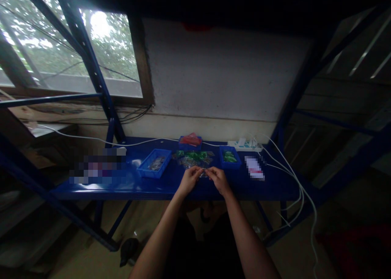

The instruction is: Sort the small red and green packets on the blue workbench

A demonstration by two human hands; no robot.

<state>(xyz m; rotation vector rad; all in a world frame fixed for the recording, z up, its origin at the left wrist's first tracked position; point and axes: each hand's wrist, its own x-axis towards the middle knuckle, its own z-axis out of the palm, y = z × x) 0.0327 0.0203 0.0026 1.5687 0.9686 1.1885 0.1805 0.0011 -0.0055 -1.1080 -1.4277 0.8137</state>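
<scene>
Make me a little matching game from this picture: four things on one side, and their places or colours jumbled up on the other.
Things
1. red plastic
2. power strip
3. left hand
4. window

Places and colours
A. close beside the right hand, fingers at a small clear item
B. at the upper left, with trees beyond it
C. white, at the back right of the blue table
D. in a small blue tray at the back

Right pairs: 1-D, 2-C, 3-A, 4-B
</scene>
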